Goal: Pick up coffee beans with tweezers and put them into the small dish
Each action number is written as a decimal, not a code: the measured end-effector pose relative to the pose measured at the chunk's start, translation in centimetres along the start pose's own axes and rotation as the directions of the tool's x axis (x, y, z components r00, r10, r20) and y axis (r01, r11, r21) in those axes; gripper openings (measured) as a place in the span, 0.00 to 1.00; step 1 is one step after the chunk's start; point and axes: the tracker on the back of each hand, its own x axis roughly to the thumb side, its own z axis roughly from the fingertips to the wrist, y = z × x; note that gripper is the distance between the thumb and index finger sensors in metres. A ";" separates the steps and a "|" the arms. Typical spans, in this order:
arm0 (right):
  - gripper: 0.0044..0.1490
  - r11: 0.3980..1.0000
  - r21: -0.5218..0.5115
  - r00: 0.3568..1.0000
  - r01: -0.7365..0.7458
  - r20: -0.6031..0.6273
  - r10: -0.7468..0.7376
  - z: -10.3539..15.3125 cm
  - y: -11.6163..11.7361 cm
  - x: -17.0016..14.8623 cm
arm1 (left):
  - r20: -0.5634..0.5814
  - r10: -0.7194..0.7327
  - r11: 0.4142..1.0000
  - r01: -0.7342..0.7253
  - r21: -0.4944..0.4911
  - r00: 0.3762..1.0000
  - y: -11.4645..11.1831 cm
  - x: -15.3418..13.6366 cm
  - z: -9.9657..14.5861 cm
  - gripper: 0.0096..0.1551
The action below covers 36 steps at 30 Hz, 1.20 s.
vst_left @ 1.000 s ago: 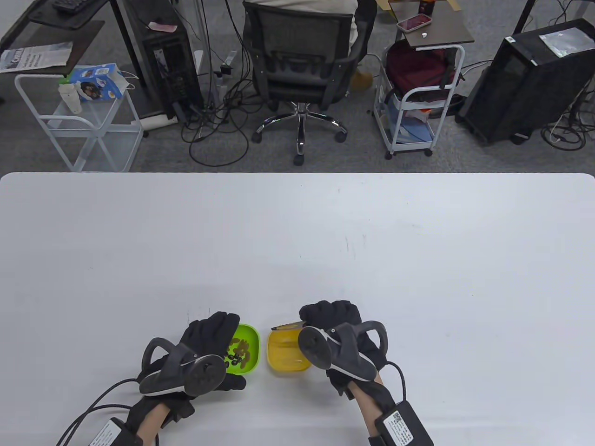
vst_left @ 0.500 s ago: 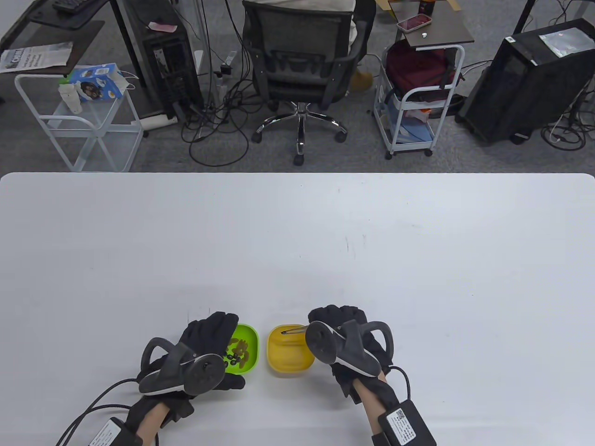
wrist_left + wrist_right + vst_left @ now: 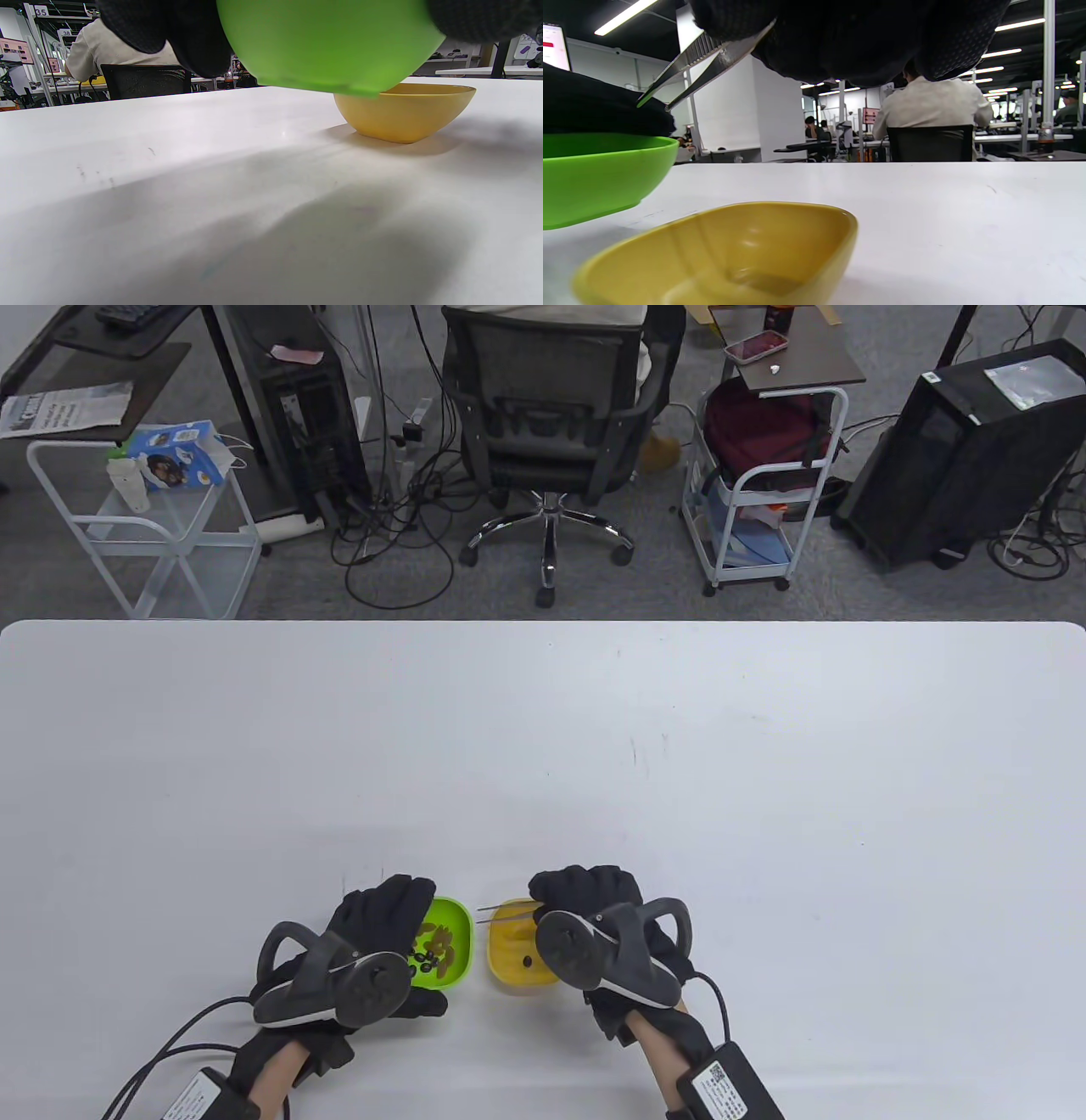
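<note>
My left hand [image 3: 382,912] grips the green dish [image 3: 465,912], which holds several coffee beans [image 3: 437,942]. In the left wrist view the green dish [image 3: 331,42] looks raised off the table. My right hand [image 3: 568,891] holds metal tweezers [image 3: 509,908]. Their tips point left over the gap between the dishes. In the right wrist view the tweezers [image 3: 700,59] have their tips slightly apart and empty. The yellow dish [image 3: 496,950] sits right of the green one, with one dark bean [image 3: 528,960] inside.
The white table [image 3: 543,746] stretches far beyond the dishes. An office chair [image 3: 551,432], carts and computer towers stand past its far edge. Cables run from both wrists off the near edge.
My right hand has moved left, carrying the tweezer tips from over the yellow dish to its left rim. A dark bean now shows in the yellow dish. The left hand has stayed put.
</note>
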 end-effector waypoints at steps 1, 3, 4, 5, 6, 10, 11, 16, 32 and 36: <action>0.28 1.000 -0.004 1.000 -0.002 0.015 0.002 0.0 0.0 0.5 | 0.001 -0.001 1.000 0.001 0.000 1.000 0.0 0.0 0.0 0.73; 0.28 1.000 -0.010 0.999 -0.007 0.040 0.008 -0.1 0.1 1.2 | 0.001 -0.002 1.000 0.002 0.001 1.000 0.0 0.0 0.0 0.73; 0.28 1.000 -0.012 0.999 -0.009 0.049 0.010 -0.1 0.1 1.4 | 0.002 -0.003 1.000 0.003 0.001 1.000 0.0 0.0 0.0 0.73; 0.28 1.000 -0.013 0.998 -0.012 0.063 0.013 -0.1 0.3 1.8 | 0.002 -0.003 1.000 0.003 0.002 1.000 0.0 0.1 0.0 0.73; 0.28 1.000 -0.008 0.997 -0.018 0.073 0.018 -0.1 0.4 2.1 | 0.003 -0.003 1.000 0.003 0.001 1.000 0.0 0.1 0.0 0.73; 0.28 0.999 -0.001 0.993 -0.052 0.105 0.052 -0.2 0.9 3.1 | 0.005 -0.006 1.000 0.006 0.000 1.000 0.0 0.2 0.0 0.73; 0.28 0.998 0.000 0.991 -0.066 0.112 0.066 -0.3 1.0 3.3 | 0.006 -0.006 1.000 0.006 -0.001 1.000 -0.1 0.2 0.0 0.73; 0.27 0.996 -0.002 0.985 -0.094 0.144 0.094 -0.2 1.4 4.0 | 0.007 -0.007 1.000 0.007 0.001 1.000 -0.1 0.2 0.0 0.73; 0.27 0.975 -0.009 0.955 -0.223 0.200 0.220 -0.2 2.1 5.7 | 0.008 -0.015 1.000 0.015 0.002 1.000 -0.1 0.3 0.0 0.73; 0.27 0.971 -0.007 0.950 -0.238 0.205 0.235 -0.2 2.2 6.0 | 0.010 -0.017 1.000 0.017 0.002 1.000 -0.1 0.4 0.0 0.73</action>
